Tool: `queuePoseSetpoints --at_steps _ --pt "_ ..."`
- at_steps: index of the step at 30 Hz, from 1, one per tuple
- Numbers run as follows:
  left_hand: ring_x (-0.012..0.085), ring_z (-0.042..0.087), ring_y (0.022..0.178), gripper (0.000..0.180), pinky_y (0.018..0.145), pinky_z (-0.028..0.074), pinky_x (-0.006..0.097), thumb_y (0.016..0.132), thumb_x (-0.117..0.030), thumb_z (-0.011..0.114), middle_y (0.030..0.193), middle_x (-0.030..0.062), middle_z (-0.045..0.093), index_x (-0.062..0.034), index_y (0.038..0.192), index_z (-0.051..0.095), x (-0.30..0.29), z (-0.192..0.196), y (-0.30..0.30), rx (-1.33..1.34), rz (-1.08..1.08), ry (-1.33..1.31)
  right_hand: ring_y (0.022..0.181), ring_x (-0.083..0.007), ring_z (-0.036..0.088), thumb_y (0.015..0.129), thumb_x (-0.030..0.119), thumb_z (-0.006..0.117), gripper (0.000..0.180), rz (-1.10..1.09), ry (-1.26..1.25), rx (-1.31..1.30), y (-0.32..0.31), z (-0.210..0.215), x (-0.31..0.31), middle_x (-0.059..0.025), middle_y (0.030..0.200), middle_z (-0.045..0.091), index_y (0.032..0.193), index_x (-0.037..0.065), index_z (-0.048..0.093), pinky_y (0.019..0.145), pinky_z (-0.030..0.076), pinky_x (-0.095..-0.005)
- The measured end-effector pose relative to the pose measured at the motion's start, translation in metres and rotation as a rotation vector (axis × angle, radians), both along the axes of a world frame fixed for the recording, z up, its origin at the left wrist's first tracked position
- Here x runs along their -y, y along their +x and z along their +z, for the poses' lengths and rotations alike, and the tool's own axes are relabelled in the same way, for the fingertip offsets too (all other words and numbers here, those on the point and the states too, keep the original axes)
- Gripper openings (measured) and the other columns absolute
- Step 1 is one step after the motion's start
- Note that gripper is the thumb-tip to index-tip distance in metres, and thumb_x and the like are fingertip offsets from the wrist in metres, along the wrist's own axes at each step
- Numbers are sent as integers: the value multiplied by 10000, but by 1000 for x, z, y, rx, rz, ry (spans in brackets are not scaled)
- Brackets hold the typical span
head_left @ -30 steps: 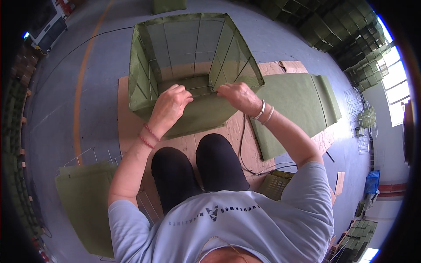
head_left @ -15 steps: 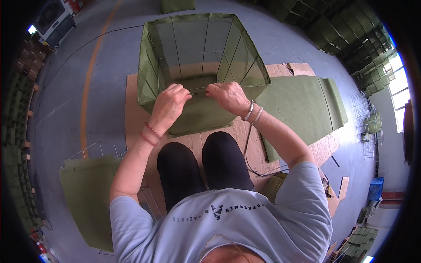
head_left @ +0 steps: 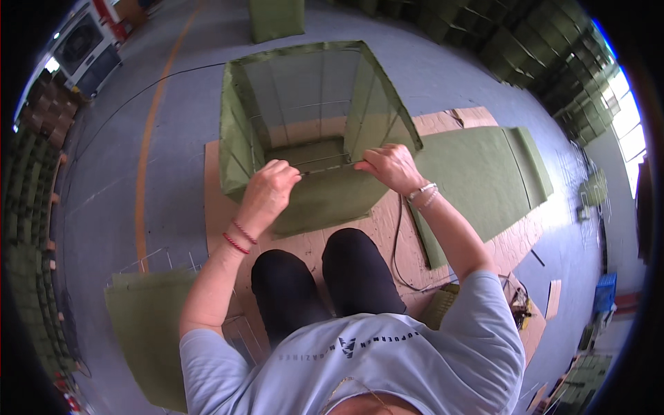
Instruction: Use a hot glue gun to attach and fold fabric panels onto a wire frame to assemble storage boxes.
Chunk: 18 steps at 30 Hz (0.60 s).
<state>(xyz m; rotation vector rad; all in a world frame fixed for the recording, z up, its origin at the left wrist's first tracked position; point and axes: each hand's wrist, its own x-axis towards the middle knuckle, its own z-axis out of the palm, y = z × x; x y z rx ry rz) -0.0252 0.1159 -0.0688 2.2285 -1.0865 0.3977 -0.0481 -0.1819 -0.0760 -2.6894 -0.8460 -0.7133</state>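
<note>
A box-shaped wire frame covered in thin green fabric (head_left: 311,207) stands in front of my knees, its open top facing me. My left hand (head_left: 271,190) is closed on the near rim of this box, left of its middle. Farther right on the same rim, my right hand (head_left: 391,168) pinches the fabric edge over the wire. Between the two hands a dark stretch of rim shows, with a thin wire (head_left: 325,159) just beyond it. My fingertips hide exactly how the fabric folds there.
Cardboard sheets (head_left: 218,173) lie under the box. Flat green fabric (head_left: 477,180) spreads at right, and another green piece (head_left: 149,325) lies at left near bent wires. A black cable (head_left: 398,249) curls by my right knee. Green stacks (head_left: 539,48) stand far right.
My right hand has slid right along the near rim, widening the gap between my hands. The whole view has shifted, so the box sits slightly lower. Both hands keep their hold.
</note>
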Motion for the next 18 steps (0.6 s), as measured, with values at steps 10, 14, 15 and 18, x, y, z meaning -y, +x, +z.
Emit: queuePoseSetpoints --at_steps 10,14,15,18 --pt "267 590 822 118 709 505 383 847 -82 684 791 101 573 12 805 627 12 -2 1 10 26 96 564 -325 591 915 369 633 354 -63 50 -196 -6 1 12 -126 550 532 744 67 563 543 454 -405" --pt "268 588 819 146 710 505 382 849 -84 682 791 105 571 16 776 605 10 1 8 2 -6 146 562 -330 592 916 377 631 331 -70 4 -296 1 11 17 -140 561 546 810 63 615 571 463 -425" --pt "270 589 820 146 712 506 379 845 -95 689 798 107 575 19 794 615 6 3 8 -33 -22 155 582 -326 609 919 386 629 325 -64 -12 -392 2 17 17 -144 598 579 873 65 637 581 474 -421" --pt "273 590 827 159 718 507 376 838 -123 703 813 109 586 21 831 637 2 7 5 -47 -24 100 641 -320 645 922 407 626 348 -144 65 -327 10 12 29 -146 689 645 988 67 662 613 501 -409"
